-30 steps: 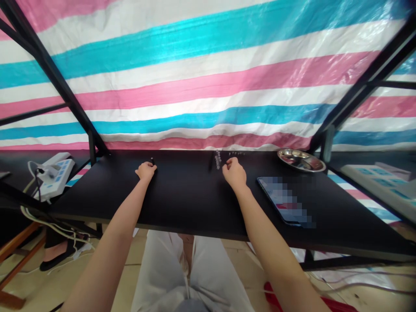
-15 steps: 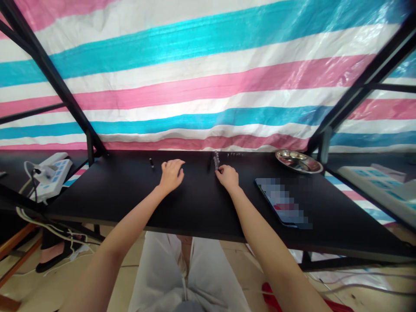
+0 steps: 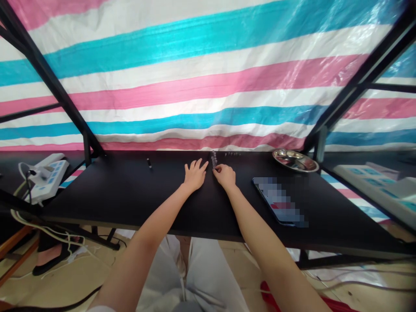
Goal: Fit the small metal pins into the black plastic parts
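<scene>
My right hand [image 3: 225, 175] is closed in a pinch at the near end of a narrow strip of small, shiny, greyish pieces [image 3: 213, 158], which runs away from me towards the back of the black table [image 3: 136, 197]. What exactly the strip is made of is too small to tell. Just left of it, my left hand [image 3: 195, 175] hovers low or rests over the tabletop, fingers spread, holding nothing. Several tiny pale bits [image 3: 232, 154] lie in a row behind my right hand. Farther left lies a small black-and-white cylinder [image 3: 149, 163].
A round metal dish [image 3: 295, 161] sits at the back right, and a phone [image 3: 276, 201] lies in front of it. White power strips [image 3: 52, 180] with cables stand on the left. Black metal frame posts rise on both sides, before a striped plastic sheet [image 3: 195, 78].
My left hand has moved right, close to the strip, and its fingers have spread. My right hand keeps its pinch at the strip's near end. The view has shifted slightly.
</scene>
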A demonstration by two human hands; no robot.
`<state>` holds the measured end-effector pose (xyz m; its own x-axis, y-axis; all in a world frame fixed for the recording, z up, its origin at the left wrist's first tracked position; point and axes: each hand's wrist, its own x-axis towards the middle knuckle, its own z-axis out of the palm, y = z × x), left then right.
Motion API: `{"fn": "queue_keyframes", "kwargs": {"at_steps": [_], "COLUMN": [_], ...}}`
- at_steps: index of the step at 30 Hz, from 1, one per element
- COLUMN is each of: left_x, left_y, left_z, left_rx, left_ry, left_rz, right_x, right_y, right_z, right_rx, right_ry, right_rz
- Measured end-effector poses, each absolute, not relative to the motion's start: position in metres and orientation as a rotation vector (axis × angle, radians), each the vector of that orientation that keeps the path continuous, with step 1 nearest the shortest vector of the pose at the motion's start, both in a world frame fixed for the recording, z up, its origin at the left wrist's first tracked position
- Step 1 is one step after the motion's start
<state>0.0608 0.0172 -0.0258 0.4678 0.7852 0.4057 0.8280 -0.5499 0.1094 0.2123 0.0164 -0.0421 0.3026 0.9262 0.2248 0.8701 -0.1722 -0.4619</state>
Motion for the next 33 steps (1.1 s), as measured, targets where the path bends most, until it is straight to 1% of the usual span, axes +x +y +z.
{"fn": "queue_keyframes", "kwargs": {"at_steps": [4, 9, 15, 20, 25, 33], "left_x": [0.060, 0.055, 0.045, 0.039, 0.039, 0.040], "left_y": [0.022, 0.022, 0.013, 0.011, 0.013, 0.014], "left_z": [-0.025, -0.027, -0.022, -0.019, -0.019, -0.018], "left_rx": [-2.566, -2.557, -2.459, -2.365, -2.352, -2.357], "left_ry": [-1.341, -1.306, -1.434, -1.557, -1.600, -1.708], "left_rz": [-0.701, -0.870, -1.204, -1.366, -1.419, -1.406], "right_x": [0.212, 0.212, 0.211, 0.210, 0.208, 0.206], "right_y": [0.016, 0.015, 0.014, 0.016, 0.014, 0.006], "right_z": [-0.042, -0.041, -0.039, -0.040, -0.040, -0.033], "right_rx": [-2.066, -2.068, -2.078, -2.074, -2.058, -1.968], "right_ry": [-1.600, -1.601, -1.576, -1.600, -1.660, -1.709], "right_rz": [0.146, 0.135, 0.153, 0.141, 0.093, 0.124]}}
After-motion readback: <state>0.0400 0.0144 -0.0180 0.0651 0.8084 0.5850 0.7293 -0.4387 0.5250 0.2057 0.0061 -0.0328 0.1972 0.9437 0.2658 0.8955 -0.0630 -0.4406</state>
